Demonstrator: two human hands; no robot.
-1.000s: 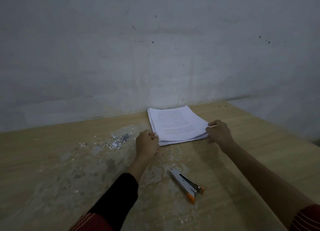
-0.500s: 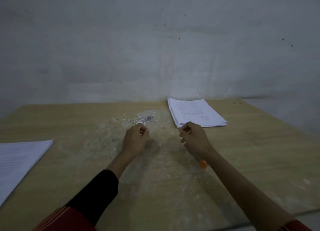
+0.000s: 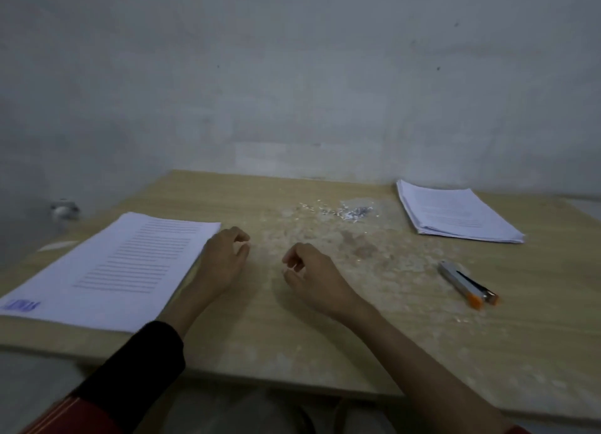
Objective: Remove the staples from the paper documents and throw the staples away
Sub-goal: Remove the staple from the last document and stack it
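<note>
A stack of printed papers [image 3: 120, 264] lies at the table's left near edge. My left hand [image 3: 224, 261] sits on the table against that stack's right edge, fingers curled into a fist, with nothing visible in it. My right hand [image 3: 309, 274] hovers just right of it, its fingers loosely curled and holding nothing. A second paper stack [image 3: 455, 215] lies at the far right. Between the stacks, toward the back, is a small heap of pulled staples and paper bits [image 3: 354, 212]. A silver staple remover with orange tips [image 3: 465, 284] lies to the right of my right hand.
The wooden table [image 3: 325, 336] is worn and scuffed in the middle and stands against a grey wall. A small round metal fitting [image 3: 63, 209] shows beyond the table's left edge. The near edge of the table runs across the lower part of the view.
My view swung left, away from the right stack. Both hands left that stack and moved left across the table; the left hand now rests beside the left stack.
</note>
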